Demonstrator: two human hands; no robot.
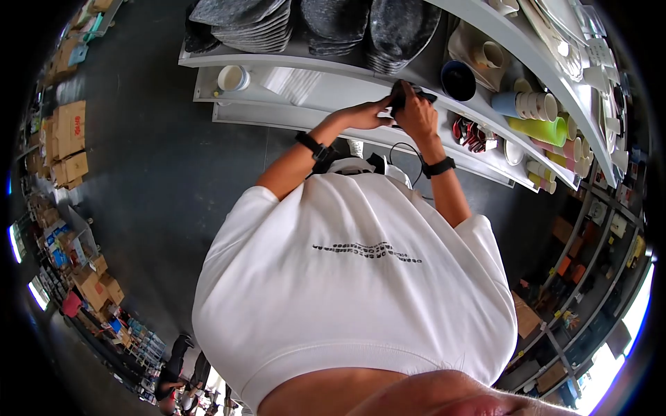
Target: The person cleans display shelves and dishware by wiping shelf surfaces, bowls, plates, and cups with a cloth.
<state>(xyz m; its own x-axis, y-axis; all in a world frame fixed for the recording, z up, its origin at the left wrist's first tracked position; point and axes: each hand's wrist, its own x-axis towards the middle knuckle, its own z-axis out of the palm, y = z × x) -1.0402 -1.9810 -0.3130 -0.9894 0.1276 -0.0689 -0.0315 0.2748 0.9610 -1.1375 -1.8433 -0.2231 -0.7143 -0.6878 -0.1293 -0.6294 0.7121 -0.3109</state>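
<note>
My left hand [369, 116] and my right hand [417, 118] meet at the edge of the white shelf. Between them is a small black object [398, 97], partly covered by fingers; I cannot make out its kind. The fingers of both hands are closed around it. Dark stacked oval plates [402, 31] lie on the shelf just beyond my hands. To the right of them stands a dark blue bowl [458, 80]. A black band is on each wrist.
White tiered shelves [312, 97] curve across the front and right. They carry a white cup [234, 78], a green cup [548, 130], several stacked cups and red-and-black items [474, 134]. Cardboard boxes [69, 132] line the far left. A person [177, 371] is at the lower left.
</note>
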